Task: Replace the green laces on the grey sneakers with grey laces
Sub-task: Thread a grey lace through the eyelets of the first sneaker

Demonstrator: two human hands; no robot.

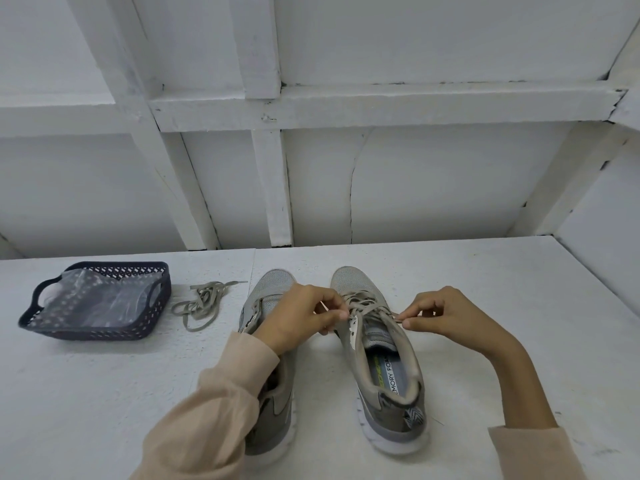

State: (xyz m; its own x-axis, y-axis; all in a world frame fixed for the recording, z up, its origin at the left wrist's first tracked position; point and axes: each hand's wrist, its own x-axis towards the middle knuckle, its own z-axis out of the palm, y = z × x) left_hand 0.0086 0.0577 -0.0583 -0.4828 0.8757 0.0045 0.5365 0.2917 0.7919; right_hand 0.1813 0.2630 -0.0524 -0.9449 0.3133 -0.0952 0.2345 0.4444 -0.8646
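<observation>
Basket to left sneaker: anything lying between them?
Yes: one loose lace lies tangled on the table between the basket and the left sneaker, seen in the head view.

Dark plastic basket (97, 332) sat on white table (104, 393), with perforated walls and a cut-out handle at each end. Crumpled clear plastic bag (98, 303) lay inside the basket. Behind the basket stood a white wall (433, 188), crossed by painted beams (346, 105).
</observation>
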